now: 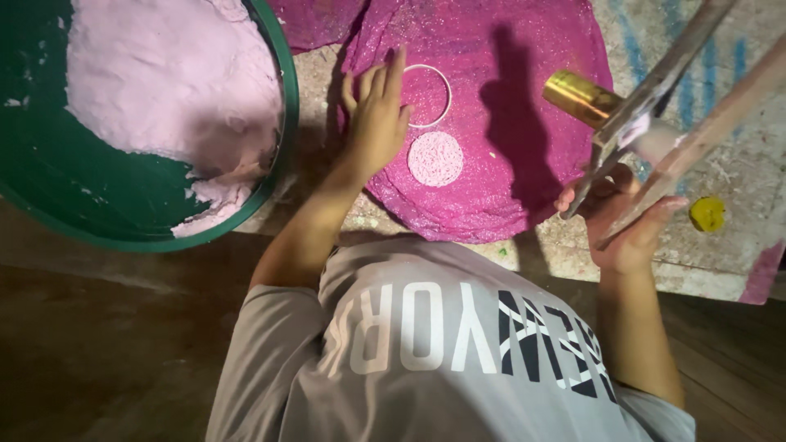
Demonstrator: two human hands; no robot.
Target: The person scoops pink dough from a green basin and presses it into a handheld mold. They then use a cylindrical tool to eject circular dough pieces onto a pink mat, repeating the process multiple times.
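Nearest the camera, at the bottom of the view, a grey T-shirt (442,344) with white and black lettering fills the foreground, with brown floor (106,352) to its left. Both bare forearms rise from it toward the tabletop (712,254), a rough, pale surface marked with blue streaks.

On one side, the right hand (626,229) curls its fingers around the lower end of a clear, flat-sided tool (655,90) that slants up and away to the top edge; its grip is closed on that tool. A shiny gold cylinder (580,96) sits against the tool's far part, above the hand. Just beyond this hand, on the bare tabletop, lies a small yellow lump (707,214).

Across from it, the left hand (377,123) lies flat and spread, fingers extended, palm down on a large round magenta glittery sheet (499,172) that covers the middle of the tabletop. Its grip is wide and holds nothing. Just beside its fingers rests a thin white ring (429,95), the fingertips near or touching its rim. Below the ring, apart from it, lies a pale pink glittery disc (435,159) on the same sheet.

Farther off, a second magenta sheet (315,20) shows at the top edge. A big green tub (98,213) stands beyond the left forearm, holding a mass of pale pink paste (164,74).
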